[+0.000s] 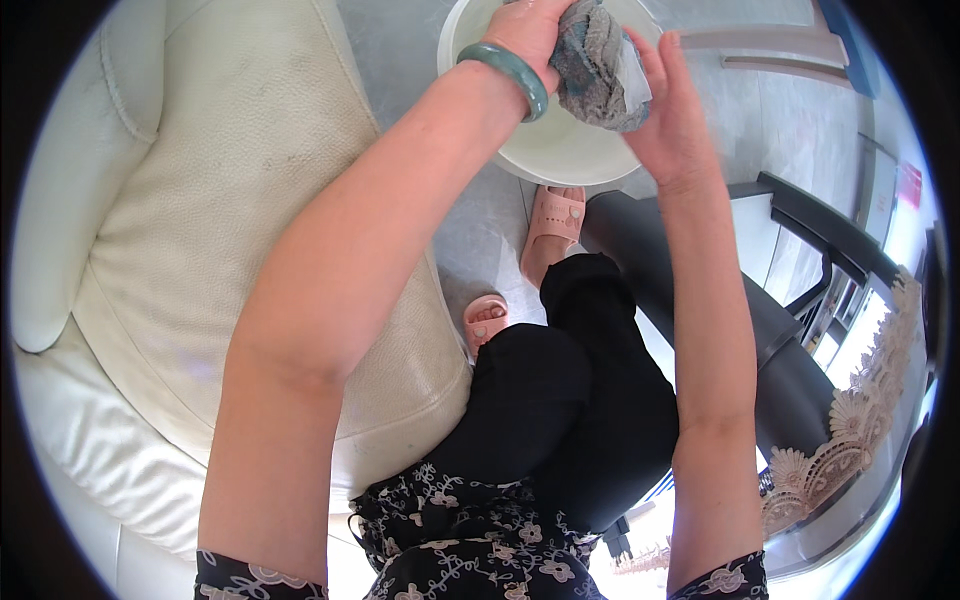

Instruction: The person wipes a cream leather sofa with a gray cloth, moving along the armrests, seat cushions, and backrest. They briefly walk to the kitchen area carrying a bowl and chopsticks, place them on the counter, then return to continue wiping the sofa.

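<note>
A bunched grey and teal cloth (600, 71) is held above a round white basin (566, 154) at the top of the view. My left hand (529, 34), with a green bangle at its wrist, grips the cloth from the left. On the cloth's right side is my right hand (664, 112), its fingers raised and apart; whether it presses on the cloth is hard to tell. A pale patch, perhaps a tag, shows on the cloth near that hand. Pale liquid seems to lie in the basin.
A cream leather sofa (187, 247) fills the left side. Pink slippers (556, 217) on my feet stand on grey floor tiles below the basin. To the right are a dark padded piece of furniture (780, 330), a table edge with lace trim (847, 442) and a grey-and-blue stool or chair part (780, 45).
</note>
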Demonstrator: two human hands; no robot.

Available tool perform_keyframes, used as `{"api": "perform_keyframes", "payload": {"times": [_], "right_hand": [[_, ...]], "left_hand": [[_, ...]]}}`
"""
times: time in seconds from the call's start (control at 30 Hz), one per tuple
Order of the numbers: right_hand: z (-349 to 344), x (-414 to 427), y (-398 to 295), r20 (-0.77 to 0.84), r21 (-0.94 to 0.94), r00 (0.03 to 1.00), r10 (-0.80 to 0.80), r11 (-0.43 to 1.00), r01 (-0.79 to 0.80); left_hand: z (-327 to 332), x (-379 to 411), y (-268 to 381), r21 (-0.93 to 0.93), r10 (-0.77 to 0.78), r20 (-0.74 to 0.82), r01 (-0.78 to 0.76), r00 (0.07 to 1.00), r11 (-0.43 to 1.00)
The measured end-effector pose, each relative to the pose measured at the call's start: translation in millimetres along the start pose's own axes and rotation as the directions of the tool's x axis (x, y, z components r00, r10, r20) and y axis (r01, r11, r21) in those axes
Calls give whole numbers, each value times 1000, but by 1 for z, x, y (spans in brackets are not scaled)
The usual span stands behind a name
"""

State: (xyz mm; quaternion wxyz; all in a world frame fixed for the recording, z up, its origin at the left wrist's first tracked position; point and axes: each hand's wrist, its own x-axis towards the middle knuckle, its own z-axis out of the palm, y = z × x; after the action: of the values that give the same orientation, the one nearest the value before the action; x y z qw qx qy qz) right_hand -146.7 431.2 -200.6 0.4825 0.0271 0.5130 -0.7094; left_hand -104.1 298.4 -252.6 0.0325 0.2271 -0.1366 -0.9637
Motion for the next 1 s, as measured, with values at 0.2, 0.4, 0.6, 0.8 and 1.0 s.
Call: {"api": "perform_keyframes", "payload": {"times": [0.2,0.4,0.6,0.8,1.0], "right_hand": [[13,-15,6,117,59,982,148,986,-155],[25,-23,4,12,-347,988,157,927,-143],[28,-12,21,23,-632,999,-26,775,34],[10,2,64,-1,-869,908,-419,450,207],[12,-8,32,-73,-724,988,-138,689,43]], "left_hand": [[-2,-1,-2,137,128,17,-129,992,982],[2,-13,6,570,307,112,-314,945,759],[-3,-13,6,821,428,146,-351,892,450],[-5,-8,-7,974,527,-11,-111,850,199],[11,-17,2,610,236,-26,-171,972,774]]}}
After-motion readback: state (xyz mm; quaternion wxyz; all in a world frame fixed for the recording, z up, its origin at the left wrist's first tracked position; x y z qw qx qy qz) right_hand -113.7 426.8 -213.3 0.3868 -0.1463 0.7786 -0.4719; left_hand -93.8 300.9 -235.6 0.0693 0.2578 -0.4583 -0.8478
